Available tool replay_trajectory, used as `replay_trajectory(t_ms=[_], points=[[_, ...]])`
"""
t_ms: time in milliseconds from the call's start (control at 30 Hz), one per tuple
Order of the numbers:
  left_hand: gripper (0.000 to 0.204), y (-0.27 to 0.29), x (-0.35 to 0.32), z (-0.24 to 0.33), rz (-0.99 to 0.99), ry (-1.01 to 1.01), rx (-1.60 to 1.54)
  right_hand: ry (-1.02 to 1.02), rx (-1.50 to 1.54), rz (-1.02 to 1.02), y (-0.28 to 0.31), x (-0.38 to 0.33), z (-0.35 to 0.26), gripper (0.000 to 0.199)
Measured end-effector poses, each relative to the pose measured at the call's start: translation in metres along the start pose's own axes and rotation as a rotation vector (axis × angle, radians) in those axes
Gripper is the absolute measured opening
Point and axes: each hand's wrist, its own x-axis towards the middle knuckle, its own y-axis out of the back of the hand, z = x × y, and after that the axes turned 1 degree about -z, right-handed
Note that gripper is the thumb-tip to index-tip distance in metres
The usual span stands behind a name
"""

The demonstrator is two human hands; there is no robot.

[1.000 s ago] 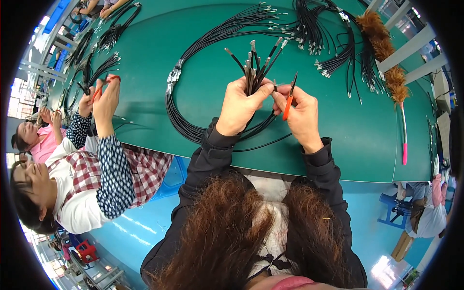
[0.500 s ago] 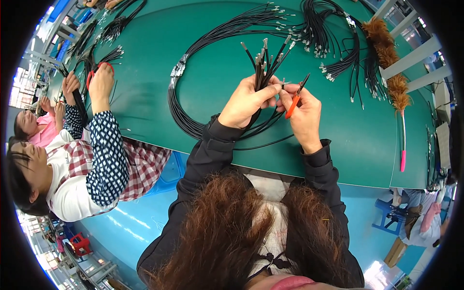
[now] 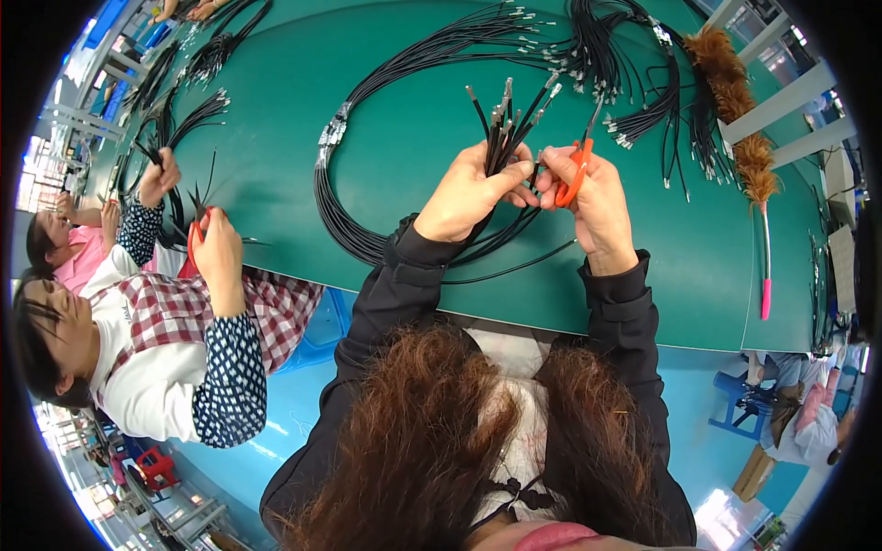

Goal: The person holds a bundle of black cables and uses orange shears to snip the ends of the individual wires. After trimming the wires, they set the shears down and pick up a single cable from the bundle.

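A bundle of black cables (image 3: 503,138) stands up out of my left hand (image 3: 469,193), its fingers wrapped round the strands. Silvery tips show at the cable ends. My right hand (image 3: 593,197) grips orange-handled scissors (image 3: 576,174) in its palm, blades pointing up and away. Its thumb and forefinger are close to one cable end beside my left fingertips; whether they pinch it I cannot tell. The rest of the bundle loops left across the green table as a coil (image 3: 322,197), bound with a clear wrap (image 3: 333,133).
More black cable bundles (image 3: 597,55) lie at the far right by a brown feather duster (image 3: 753,156) with a pink handle. Grey posts (image 3: 781,101) rise at the right edge. At left, a co-worker's hand (image 3: 220,253) holds red-handled scissors. A blue stool (image 3: 317,335) is below the table edge.
My right hand has shifted slightly right, and its scissors have swung more upright. The left hand stays nearly still round the bundle. The co-worker's scissors hand has come nearer.
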Motion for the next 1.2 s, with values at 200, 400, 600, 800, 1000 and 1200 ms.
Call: replay_trajectory(t_ms=[200,400,600,800,1000,1200], points=[[0.013,0.001,0.0,-0.006,0.019,-0.06,0.034,0.008,-0.006,-0.018,0.001,0.004,0.008,0.017],[0.013,0.003,-0.003,-0.009,0.031,-0.09,0.045,-0.053,0.052,-0.012,-0.001,0.001,0.009,0.016],[0.014,0.001,-0.006,-0.009,0.021,-0.093,0.067,-0.029,0.02,0.016,-0.004,-0.004,0.011,0.017],[0.014,0.005,-0.008,-0.004,0.042,-0.12,0.041,0.037,-0.112,0.029,-0.001,-0.01,0.015,0.029],[0.016,0.01,-0.003,-0.005,0.007,-0.12,0.033,-0.064,-0.036,-0.196,0.004,-0.047,0.013,0.058],[0.016,0.011,-0.003,0.0,0.007,-0.104,0.022,-0.208,-0.053,-0.299,0.0,-0.054,0.019,0.064]])
